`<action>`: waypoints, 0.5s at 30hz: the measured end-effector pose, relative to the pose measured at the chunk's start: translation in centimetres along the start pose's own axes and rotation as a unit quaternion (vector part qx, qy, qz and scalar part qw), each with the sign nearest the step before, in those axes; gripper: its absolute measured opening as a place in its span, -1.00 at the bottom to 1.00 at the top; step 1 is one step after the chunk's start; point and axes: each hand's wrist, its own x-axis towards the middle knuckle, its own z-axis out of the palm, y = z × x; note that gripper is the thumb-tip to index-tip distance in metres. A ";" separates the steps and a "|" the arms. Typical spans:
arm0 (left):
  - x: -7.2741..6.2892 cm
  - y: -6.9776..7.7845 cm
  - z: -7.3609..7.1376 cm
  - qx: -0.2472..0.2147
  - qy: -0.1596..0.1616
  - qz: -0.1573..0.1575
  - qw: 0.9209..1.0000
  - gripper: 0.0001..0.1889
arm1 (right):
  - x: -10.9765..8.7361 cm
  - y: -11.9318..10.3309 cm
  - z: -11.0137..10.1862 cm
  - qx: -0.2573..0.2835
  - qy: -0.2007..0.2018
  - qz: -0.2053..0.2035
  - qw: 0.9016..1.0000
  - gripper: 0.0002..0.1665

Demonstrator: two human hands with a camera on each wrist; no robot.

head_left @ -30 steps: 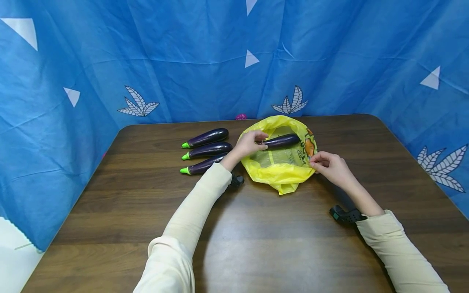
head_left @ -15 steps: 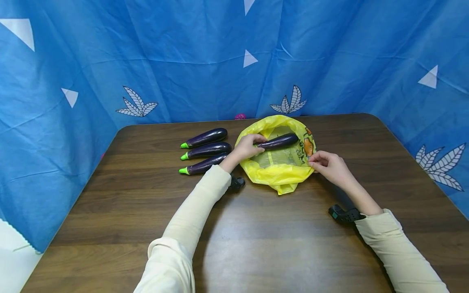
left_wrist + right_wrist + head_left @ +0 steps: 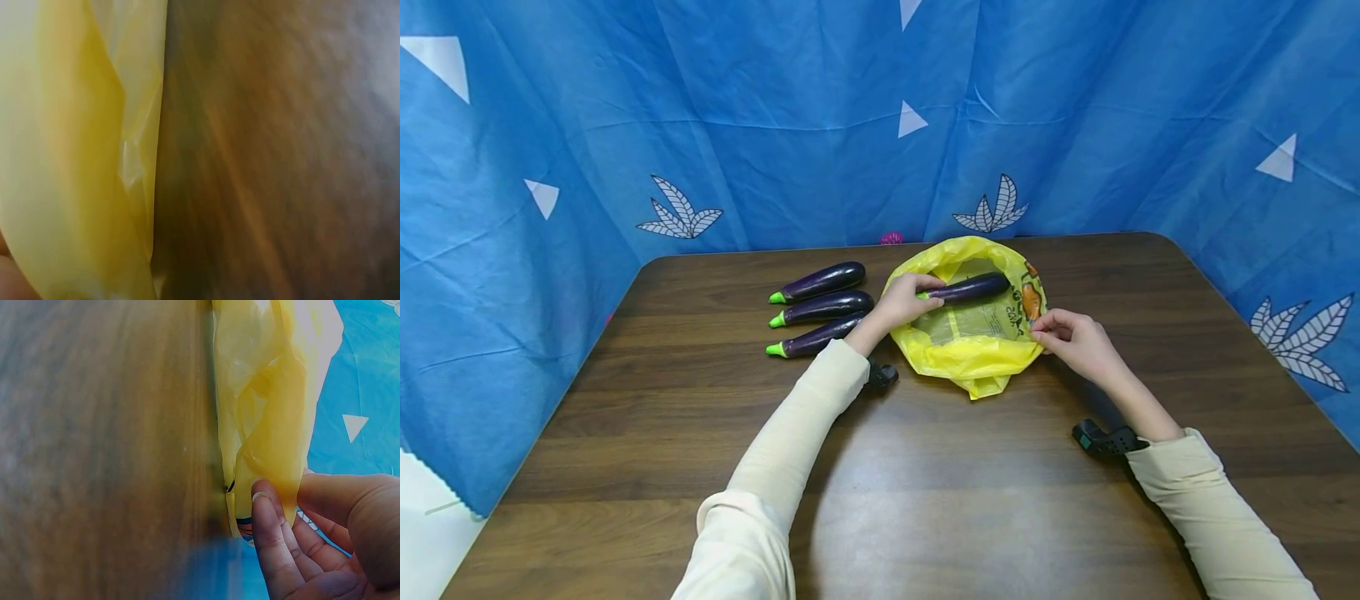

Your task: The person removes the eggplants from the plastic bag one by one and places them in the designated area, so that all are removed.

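Note:
A round yellow plastic bag [image 3: 966, 357] stands on the table with its mouth spread wide. Inside its mouth lies a dark purple eggplant [image 3: 973, 287], its green stem end pointing left. My left hand [image 3: 906, 302] reaches over the bag's left rim, thumb and fingers around that stem end, with a bit of green showing between them. At the right rim, my right hand [image 3: 1078, 337] pinches the bag's edge. In the right wrist view the thumb and fingertips [image 3: 265, 519] grip the yellow film. The left wrist view shows mostly bag side, the eggplant hidden.
Left of the bag, three more eggplants lie in a row: a far one [image 3: 820, 282], a middle one [image 3: 823, 307] and a near one [image 3: 820, 336] partly behind the left forearm. A blue curtain [image 3: 820, 125] hangs behind the brown wooden table [image 3: 647, 433].
The left hand has drawn back slightly to the left along the eggplant, so its green stem end now shows. The right hand stays at the bag's rim.

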 end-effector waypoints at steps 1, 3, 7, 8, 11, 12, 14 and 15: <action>0.0 0.0 -0.1 0.000 0.004 0.001 1.000 -0.65 | 0.0 0.0 0.0 0.000 0.000 -0.001 1.000 -0.86; -0.1 0.1 -0.2 -0.003 0.009 0.002 1.000 -0.65 | 0.0 0.0 0.0 0.000 0.000 -0.001 1.000 -0.87; -0.4 0.2 -0.4 -0.020 0.014 -0.005 1.000 -0.66 | 0.0 0.1 0.0 0.002 -0.002 -0.001 1.000 -0.87; -0.5 0.2 -0.5 -0.024 0.015 -0.007 1.000 -0.66 | 0.0 0.1 0.0 0.002 -0.002 -0.002 1.000 -0.87; -0.8 0.3 -0.8 -0.033 0.021 -0.013 0.999 -0.66 | 0.1 0.1 0.0 0.002 -0.002 -0.002 1.000 -0.87; -0.9 0.4 -1.0 -0.035 0.022 -0.014 0.999 -0.65 | 0.1 0.1 0.0 0.002 -0.001 -0.003 1.000 -0.87; -1.1 0.4 -1.2 -0.037 0.025 -0.015 0.999 -0.65 | 0.1 0.2 0.0 0.002 -0.001 -0.002 1.000 -0.87; -1.2 0.5 -1.3 -0.038 0.026 -0.015 0.999 -0.65 | 0.1 0.2 0.0 0.002 0.000 -0.002 1.000 -0.87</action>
